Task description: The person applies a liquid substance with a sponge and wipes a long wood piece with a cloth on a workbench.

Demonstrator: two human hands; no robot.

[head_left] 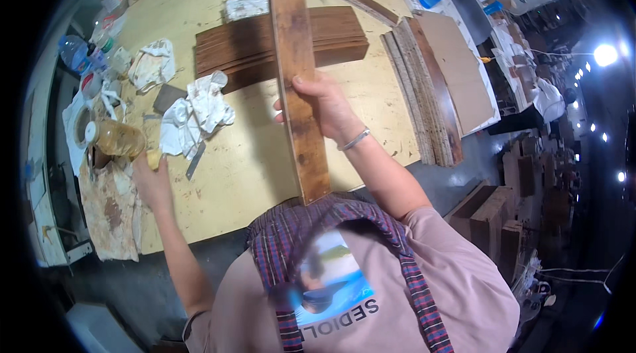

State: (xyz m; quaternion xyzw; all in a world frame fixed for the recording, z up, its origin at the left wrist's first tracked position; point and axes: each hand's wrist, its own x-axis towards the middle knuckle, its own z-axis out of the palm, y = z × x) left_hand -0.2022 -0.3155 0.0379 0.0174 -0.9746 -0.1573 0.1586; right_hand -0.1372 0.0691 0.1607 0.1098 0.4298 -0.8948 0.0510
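A long brown wooden board (301, 41) stands tilted up from the table, its lower end against my apron. My right hand (326, 106) is closed around it near the middle, thumb on the face and fingertips at the far edge. At the left of the table, my left hand (154, 184) has its fingers around a small yellow sponge (154, 158), partly hidden by the hand. Just beyond it is a jar of amber liquid (119, 139) with a white lid. Crumpled white rags (205, 104) and a small flat scraper (195, 161) lie nearby.
Behind the board, a stack of brown planks (245, 48) lies on the yellowish table (252, 180). More boards (424, 88) are stacked along the right edge. Plastic bottles (74, 51) crowd the far left. A stained cloth (109, 210) hangs over the near left edge.
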